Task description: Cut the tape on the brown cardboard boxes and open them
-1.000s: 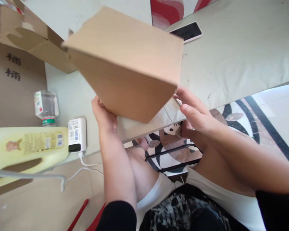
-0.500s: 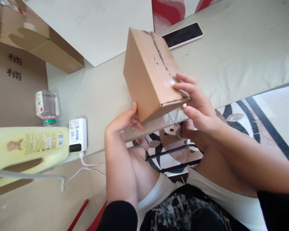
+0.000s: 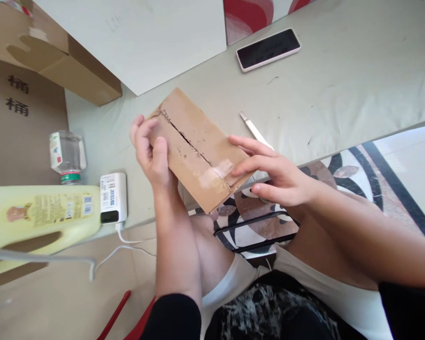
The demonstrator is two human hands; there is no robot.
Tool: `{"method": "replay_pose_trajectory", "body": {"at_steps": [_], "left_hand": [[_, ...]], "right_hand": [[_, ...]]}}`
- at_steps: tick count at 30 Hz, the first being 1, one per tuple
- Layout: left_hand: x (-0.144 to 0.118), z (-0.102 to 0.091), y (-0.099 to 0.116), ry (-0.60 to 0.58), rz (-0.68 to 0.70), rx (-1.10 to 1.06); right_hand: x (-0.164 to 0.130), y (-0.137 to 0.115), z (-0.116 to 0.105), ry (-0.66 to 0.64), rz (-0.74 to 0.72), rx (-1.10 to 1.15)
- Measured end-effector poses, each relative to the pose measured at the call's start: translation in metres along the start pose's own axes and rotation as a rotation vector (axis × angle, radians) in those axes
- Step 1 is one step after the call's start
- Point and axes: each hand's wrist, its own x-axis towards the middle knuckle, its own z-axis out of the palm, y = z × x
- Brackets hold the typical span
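Note:
A small brown cardboard box (image 3: pixel 198 146) is tilted in front of me, its top facing up at me. A torn, dark seam runs along that top, with clear tape near its right end. My left hand (image 3: pixel 150 153) grips the box's left end, thumb on top and fingers curled over the edge. At the right end, the fingers of my right hand (image 3: pixel 272 172) rest on the box's top and edge, the thumb just off its near corner. Beyond the right hand lies a slim white pen-like tool (image 3: pixel 255 130), partly hidden by the fingers.
A phone (image 3: pixel 268 49) lies on the cloth-covered table (image 3: pixel 357 80). A large white box (image 3: pixel 145 38) stands behind. On the left are a bigger carton (image 3: pixel 85 75), a clear bottle (image 3: pixel 69 153), a white power bank (image 3: pixel 113 198) with a cable, and a yellow jug (image 3: pixel 56 208).
The box has turned and come lower, its seamed top now facing me. My left hand has shifted from its lower corner to the left end. The white pen-like tool has come into view.

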Motion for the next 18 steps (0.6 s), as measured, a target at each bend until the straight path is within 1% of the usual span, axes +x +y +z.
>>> {"method": "replay_pose_trajectory", "body": {"at_steps": [1,3,5,7,8,9,10,11,14,16,18], "left_hand": [[0.0,0.0,0.001,0.003,0.043,0.01],[0.0,-0.001,0.002,0.057,0.124,0.0],[0.0,0.0,0.002,0.059,0.105,-0.012],[0.0,0.0,0.003,0.065,0.087,-0.012],[0.0,0.0,0.003,0.067,0.083,-0.008],[-0.001,0.001,0.004,0.067,0.079,-0.001],[-0.001,0.001,0.005,0.067,0.078,0.009],[-0.001,0.001,0.005,0.068,0.079,0.025],[-0.002,0.002,0.007,0.074,0.087,0.093],[-0.002,0.003,0.006,0.08,0.095,0.116],[-0.002,0.002,0.005,0.076,0.1,0.108]], "right_hand": [[0.0,-0.002,0.0,0.032,0.015,-0.016],[0.0,-0.005,0.001,0.147,0.047,-0.074],[0.001,-0.006,0.002,0.296,0.103,-0.168],[0.002,-0.002,0.0,0.421,0.209,-0.281],[0.002,0.002,-0.001,0.455,0.279,-0.341],[0.002,0.006,-0.002,0.459,0.351,-0.408],[0.001,0.011,-0.004,0.434,0.419,-0.481],[0.0,0.015,-0.005,0.384,0.479,-0.56],[-0.002,0.024,-0.005,0.146,0.623,-0.792],[-0.001,0.023,-0.004,0.007,0.682,-0.895],[0.002,0.02,-0.003,-0.06,0.73,-0.946]]}}
